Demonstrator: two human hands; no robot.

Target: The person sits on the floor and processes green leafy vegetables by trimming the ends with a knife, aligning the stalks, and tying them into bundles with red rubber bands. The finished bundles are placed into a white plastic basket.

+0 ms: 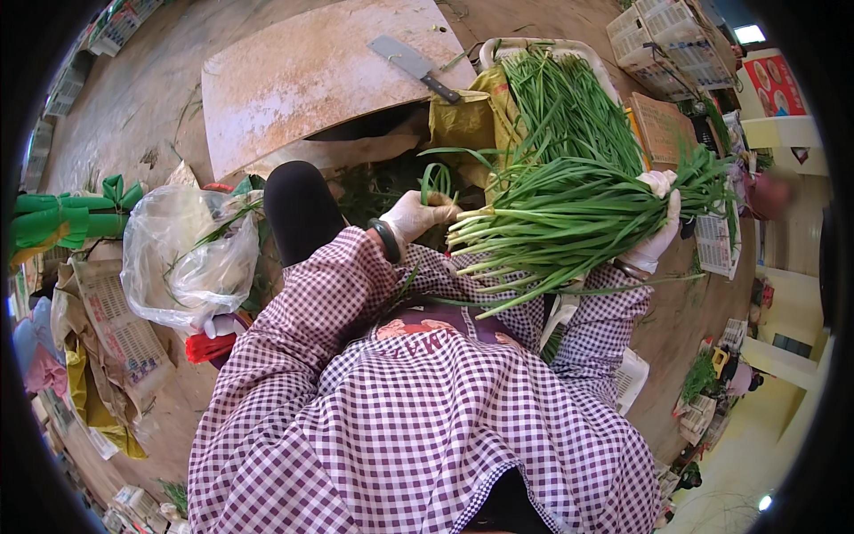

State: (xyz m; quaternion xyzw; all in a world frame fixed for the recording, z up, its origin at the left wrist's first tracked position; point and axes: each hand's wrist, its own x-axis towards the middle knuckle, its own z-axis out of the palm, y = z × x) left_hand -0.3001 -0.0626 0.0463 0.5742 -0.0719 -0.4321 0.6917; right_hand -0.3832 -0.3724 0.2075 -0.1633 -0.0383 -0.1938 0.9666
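Note:
A large bunch of green chives (567, 220) lies across my lap, its pale stem ends pointing left. My right hand (657, 230), in a whitish glove, grips the bunch near its leafy end. By the stem ends, my gloved left hand (423, 217) pinches a few looped green blades (436, 179) between thumb and fingers. A dark bangle (385, 240) circles the left wrist. Beyond the bunch, a white plastic crate (594, 57) holds more chives (567, 100), with a yellow woven sack (460, 123) against its left side.
Ahead, a cleaver (410, 63) with a dark handle rests on a worn board (300, 80). To my left are a clear plastic bag (193, 253) and green rolled material (67, 220). A cardboard box (660, 130) stands right of the crate. Another person (767, 190) is at far right.

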